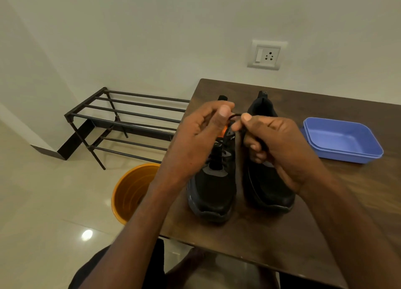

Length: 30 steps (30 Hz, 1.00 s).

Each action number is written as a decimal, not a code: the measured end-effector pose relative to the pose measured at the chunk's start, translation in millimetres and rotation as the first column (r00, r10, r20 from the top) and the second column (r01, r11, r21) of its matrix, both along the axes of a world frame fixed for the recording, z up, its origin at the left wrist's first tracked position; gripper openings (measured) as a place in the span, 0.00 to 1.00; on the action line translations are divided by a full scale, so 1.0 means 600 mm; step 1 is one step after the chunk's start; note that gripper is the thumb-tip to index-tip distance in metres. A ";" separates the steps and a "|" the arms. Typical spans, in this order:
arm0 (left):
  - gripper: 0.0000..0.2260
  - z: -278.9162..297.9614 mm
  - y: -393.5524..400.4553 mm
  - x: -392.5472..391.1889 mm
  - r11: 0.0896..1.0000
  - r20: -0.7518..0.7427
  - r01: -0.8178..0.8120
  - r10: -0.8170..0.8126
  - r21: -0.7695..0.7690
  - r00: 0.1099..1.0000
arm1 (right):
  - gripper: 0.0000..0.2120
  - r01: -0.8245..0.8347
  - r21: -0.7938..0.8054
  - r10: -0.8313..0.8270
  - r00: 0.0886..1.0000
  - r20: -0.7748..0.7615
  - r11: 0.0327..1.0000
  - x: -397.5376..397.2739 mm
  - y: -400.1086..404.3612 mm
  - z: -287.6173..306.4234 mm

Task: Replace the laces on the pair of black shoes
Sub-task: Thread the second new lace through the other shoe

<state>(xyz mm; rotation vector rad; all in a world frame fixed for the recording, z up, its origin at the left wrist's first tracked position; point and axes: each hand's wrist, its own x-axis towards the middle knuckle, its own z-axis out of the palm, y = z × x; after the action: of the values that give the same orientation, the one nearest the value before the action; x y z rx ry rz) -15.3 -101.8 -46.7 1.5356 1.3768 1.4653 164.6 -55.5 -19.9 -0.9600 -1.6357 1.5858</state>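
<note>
Two black shoes stand side by side on the dark wooden table [249, 241], toes toward me: the left shoe [213, 193] and the right shoe [269, 186]. Both hands hover over the left shoe's tongue. My left hand [195, 137] pinches a black lace [235, 116] between thumb and fingers. My right hand [275, 141] pinches the same lace from the other side, and a short loop of it arches between the two thumbs. More lace runs down across the left shoe's eyelets, partly hidden by my hands.
A blue plastic tray [342, 139] sits on the table to the right of the shoes. An orange bucket [132, 191] stands on the floor by the table's left edge. A black metal shoe rack [121, 124] is against the wall behind it.
</note>
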 end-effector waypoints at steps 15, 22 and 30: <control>0.14 -0.015 -0.005 -0.013 0.991 -0.356 -0.108 0.073 -0.079 0.932 | 0.09 0.028 0.503 -0.130 0.977 0.169 0.864 -0.027 0.020 -0.046; 0.06 -0.036 0.000 -0.027 0.970 -0.293 -0.202 0.155 -0.138 0.944 | 0.07 0.352 0.418 -0.400 0.916 0.030 0.838 -0.044 0.025 -0.063; 0.04 -0.040 0.002 -0.012 0.947 -0.173 -0.302 0.281 -0.111 0.944 | 0.14 0.217 0.633 -0.372 0.920 0.121 0.743 -0.060 0.033 -0.088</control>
<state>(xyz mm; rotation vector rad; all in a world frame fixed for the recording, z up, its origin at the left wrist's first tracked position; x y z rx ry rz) -22.2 -100.4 -71.0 1.4289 1.8239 1.4089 128.4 -35.6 -72.7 -1.0084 -1.8714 0.6540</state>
